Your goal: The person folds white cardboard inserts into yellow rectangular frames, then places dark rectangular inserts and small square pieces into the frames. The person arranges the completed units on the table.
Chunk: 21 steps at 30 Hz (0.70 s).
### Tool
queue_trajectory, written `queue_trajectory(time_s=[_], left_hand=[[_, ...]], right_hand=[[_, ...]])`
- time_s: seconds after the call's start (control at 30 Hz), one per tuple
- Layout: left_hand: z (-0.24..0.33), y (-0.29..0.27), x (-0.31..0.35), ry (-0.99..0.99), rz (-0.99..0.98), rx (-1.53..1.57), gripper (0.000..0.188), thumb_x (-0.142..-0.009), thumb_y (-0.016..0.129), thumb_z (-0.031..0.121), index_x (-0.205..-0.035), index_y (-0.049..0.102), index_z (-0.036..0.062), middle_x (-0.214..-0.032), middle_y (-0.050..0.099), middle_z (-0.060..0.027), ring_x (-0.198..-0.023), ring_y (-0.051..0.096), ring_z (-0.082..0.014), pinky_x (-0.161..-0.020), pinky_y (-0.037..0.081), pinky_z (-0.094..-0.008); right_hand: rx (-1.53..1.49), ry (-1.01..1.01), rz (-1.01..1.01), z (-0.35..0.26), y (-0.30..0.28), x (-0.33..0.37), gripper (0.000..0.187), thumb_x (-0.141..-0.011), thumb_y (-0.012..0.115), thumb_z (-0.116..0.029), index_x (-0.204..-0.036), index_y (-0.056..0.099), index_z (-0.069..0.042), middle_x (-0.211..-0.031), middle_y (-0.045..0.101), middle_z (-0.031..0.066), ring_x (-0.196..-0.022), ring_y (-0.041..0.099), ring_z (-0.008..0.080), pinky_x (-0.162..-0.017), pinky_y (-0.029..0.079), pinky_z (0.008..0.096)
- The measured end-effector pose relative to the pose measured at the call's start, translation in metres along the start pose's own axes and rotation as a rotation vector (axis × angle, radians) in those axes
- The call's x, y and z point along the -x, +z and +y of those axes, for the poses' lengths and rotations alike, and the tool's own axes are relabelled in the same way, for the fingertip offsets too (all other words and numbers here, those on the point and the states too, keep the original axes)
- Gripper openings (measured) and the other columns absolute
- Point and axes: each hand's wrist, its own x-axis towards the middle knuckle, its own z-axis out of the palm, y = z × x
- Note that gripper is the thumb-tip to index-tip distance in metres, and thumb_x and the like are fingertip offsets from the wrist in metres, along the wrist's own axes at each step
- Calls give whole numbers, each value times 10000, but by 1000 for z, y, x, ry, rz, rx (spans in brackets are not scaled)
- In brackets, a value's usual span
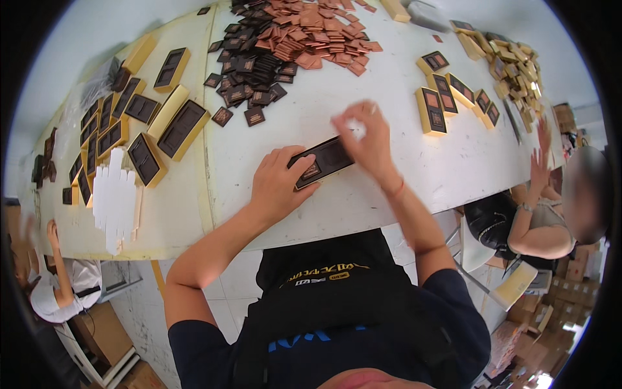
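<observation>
White table (466, 162) bears two heaps, black tiles (249, 68) and copper tiles (311, 34), too dense to count. Near its front edge the left hand (277, 178) grasps one tray (332, 155); the right hand (369, 139), blurred, is at the tray's right end, grip impossible to tell.

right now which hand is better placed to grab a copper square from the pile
Probably the right hand: it looks raised and sits nearer the copper squares, while the left hand steadies the black tray.
</observation>
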Motion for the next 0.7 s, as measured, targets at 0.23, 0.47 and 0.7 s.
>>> queue_trajectory(time_s=[0.23,0.47,0.7], left_hand=[[-2,-2,-6,13,-14,30,532,-688,879,204,-1159,649,113,-1195,618,-94,-1058,604,-302,-870,527,-400],[-10,-3,0,-7,-14,95,618,-679,876,197,-1216,581,112,-1198,604,-68,-1042,591,-299,-875,502,-391],[-5,-5,-4,-8,-43,98,665,-672,881,166,-1250,558,101,-1218,616,-90,-1085,591,-311,-925,504,-405]], right_hand=[[576,-136,-46,131,-3,-105,176,-879,699,-125,-1040,723,-58,-918,713,137,-894,650,347,-816,526,446],[279,25,24,110,-26,-102,209,-974,553,-75,-1104,716,-67,-816,700,109,-739,661,225,-690,527,351],[-473,481,-519,1,-46,-5,294,-1014,471,-32,-1226,674,-21,-896,672,32,-724,609,42,-650,535,209]])
